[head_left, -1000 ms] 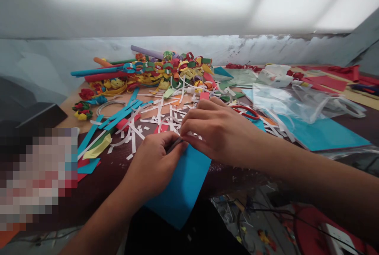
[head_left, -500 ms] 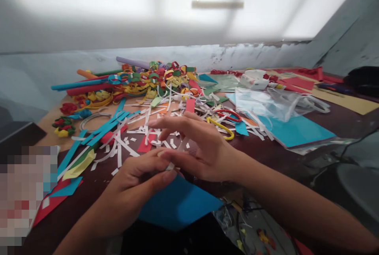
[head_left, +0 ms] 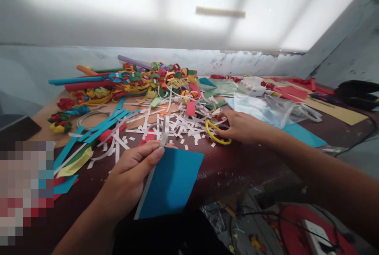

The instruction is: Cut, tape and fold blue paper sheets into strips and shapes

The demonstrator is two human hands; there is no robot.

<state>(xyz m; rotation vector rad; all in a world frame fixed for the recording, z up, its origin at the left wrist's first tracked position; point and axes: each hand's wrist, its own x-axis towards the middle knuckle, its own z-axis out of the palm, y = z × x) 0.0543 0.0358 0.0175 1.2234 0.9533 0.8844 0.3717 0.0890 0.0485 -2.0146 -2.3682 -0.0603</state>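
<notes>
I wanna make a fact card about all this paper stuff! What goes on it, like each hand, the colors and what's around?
Left hand: left hand holding blue paper
Sticking up there: curled white strip
Right hand: right hand at a yellow loop; firmness of grip unclear
Table: dark red table
Scattered: white scraps
Back left: colorful paper decorations
Right side: clear plastic bag

The left hand (head_left: 139, 166) pinches blue paper (head_left: 173, 178); the right hand (head_left: 237, 126) reaches a yellow-handled tool (head_left: 213, 137).
</notes>
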